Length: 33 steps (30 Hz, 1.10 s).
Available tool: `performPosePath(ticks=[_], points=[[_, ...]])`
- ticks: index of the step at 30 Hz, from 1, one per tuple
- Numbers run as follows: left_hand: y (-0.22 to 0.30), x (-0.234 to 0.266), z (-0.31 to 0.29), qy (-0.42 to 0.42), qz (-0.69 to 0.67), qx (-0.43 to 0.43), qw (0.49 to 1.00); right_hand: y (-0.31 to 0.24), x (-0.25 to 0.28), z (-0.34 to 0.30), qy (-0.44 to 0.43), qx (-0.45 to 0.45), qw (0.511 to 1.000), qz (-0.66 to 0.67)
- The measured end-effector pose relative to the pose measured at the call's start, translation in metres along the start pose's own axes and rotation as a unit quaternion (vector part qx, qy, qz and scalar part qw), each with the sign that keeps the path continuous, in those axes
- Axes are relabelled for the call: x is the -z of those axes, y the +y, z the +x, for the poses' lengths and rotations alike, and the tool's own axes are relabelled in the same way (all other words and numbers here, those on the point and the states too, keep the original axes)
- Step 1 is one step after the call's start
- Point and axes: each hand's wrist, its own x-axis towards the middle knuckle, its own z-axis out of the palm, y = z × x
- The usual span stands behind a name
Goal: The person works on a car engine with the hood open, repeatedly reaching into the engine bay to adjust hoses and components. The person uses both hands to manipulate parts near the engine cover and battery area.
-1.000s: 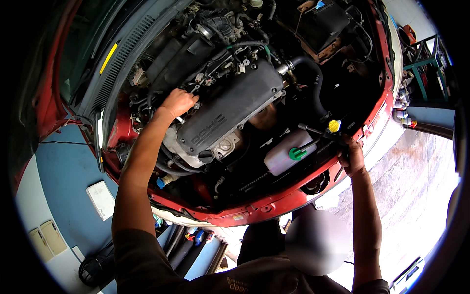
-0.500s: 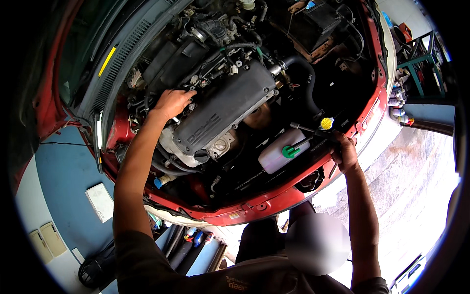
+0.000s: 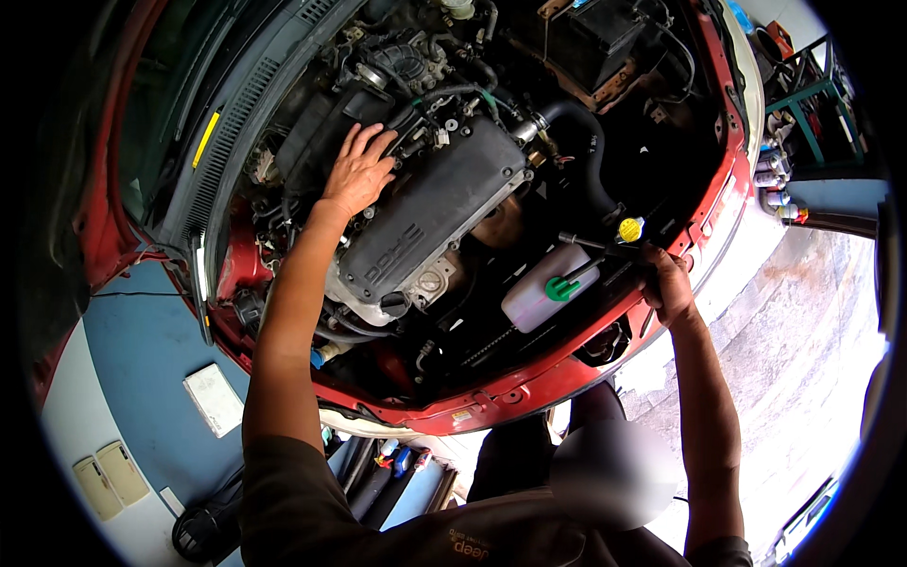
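My left hand [image 3: 360,178] lies over the engine with its fingers spread, between a black plastic box [image 3: 316,142] and the long black engine cover [image 3: 430,203]. Its fingertips are at the box's edge; whether they press on it I cannot tell. At the red front edge of the engine bay, my right hand [image 3: 669,285] is closed round the dark handle of what looks like a socket wrench [image 3: 584,243], whose metal end points left. Below that tool sits a whitish fluid tank [image 3: 534,304] with a green cap [image 3: 561,288]. A yellow cap [image 3: 630,230] shows right beside the wrench.
The red car's front frame [image 3: 501,402] curves round the bay. A thick black hose [image 3: 595,156] runs from the engine toward the yellow cap. The battery [image 3: 600,42] is at the far right. Tools and bottles lie on a shelf [image 3: 378,487] below; a green rack [image 3: 803,113] stands right.
My left hand has moved up and right along the engine, its fingers now spread wider. My right hand keeps its grip near the same place. The view has shifted slightly.
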Motion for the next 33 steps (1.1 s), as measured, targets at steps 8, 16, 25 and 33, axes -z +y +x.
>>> performPosePath(ticks=[8,16,25,33], points=[[0.008,-0.017,0.007,0.031,-0.006,0.003,0.999,0.005,0.006,0.006,0.003,-0.014,1.0,0.003],[0.012,-0.023,0.02,0.006,0.034,0.014,0.999,0.0,0.0,0.001,0.016,-0.008,1.0,-0.025],[0.007,-0.017,0.023,0.012,0.044,-0.017,0.999,0.002,0.003,0.002,0.017,-0.007,0.999,-0.045],[-0.001,-0.015,0.024,0.018,0.057,-0.055,0.997,0.002,0.004,0.0,0.007,-0.018,0.998,-0.067]])
